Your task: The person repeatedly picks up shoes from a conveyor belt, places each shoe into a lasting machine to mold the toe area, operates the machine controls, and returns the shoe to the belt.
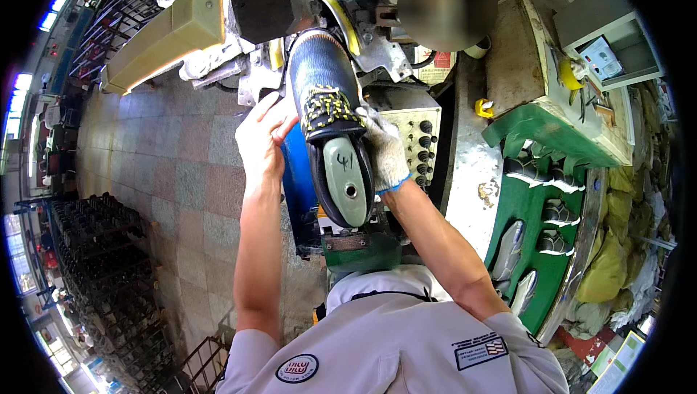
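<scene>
A dark leather shoe upper (319,67) with yellow-and-black laces is stretched over a grey-green shoe last (344,172). Its toe points away from me, into the metal jaws of a machine (348,13). My left hand (265,131), bare, presses against the shoe's left side, thumb and fingers partly curled along it. On the opposite side, near the laces, my right hand (386,148) in a white knit glove grips the shoe. Some of the right fingers are hidden behind it. The heel end of the last lies toward my body, above a metal support (348,241).
A control panel (420,136) with black knobs stands right of the shoe. Further right, shoes (555,241) sit on a green rack (534,278) below a cluttered bench (581,125). A tan machine arm (170,34) juts out at upper left. Dark loaded racks (102,249) stand at left.
</scene>
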Demonstrator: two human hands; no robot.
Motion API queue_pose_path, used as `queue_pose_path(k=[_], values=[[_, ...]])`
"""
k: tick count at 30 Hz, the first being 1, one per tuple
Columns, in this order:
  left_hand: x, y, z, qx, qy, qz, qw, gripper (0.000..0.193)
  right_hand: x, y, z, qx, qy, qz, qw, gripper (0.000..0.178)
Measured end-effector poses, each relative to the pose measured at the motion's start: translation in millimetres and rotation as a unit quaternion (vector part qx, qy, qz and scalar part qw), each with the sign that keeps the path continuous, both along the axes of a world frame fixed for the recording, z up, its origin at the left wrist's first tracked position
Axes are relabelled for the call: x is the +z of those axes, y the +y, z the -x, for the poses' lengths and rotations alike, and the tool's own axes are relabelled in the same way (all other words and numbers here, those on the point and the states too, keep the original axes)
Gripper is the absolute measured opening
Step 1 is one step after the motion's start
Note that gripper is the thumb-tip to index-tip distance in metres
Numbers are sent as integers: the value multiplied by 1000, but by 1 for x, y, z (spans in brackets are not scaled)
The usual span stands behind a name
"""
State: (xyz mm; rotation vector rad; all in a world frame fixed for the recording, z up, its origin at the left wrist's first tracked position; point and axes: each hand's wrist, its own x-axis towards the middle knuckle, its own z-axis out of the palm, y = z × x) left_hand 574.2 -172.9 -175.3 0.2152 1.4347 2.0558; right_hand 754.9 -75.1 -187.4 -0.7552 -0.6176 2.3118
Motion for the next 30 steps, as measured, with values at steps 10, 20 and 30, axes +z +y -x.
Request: queue_pose_path(k=[10,20,30], values=[[-21,-5,-53,-74,-208,103,970,55,-35,0,31,-40,-84,-106,990,51],[-38,-4,-53,-125,-198,-5,972,56,-37,7,36,-44,-125,-125,983,42],[-60,-1,-44,-149,-99,-3,984,53,-60,0,38,-53,-124,-123,983,44]])
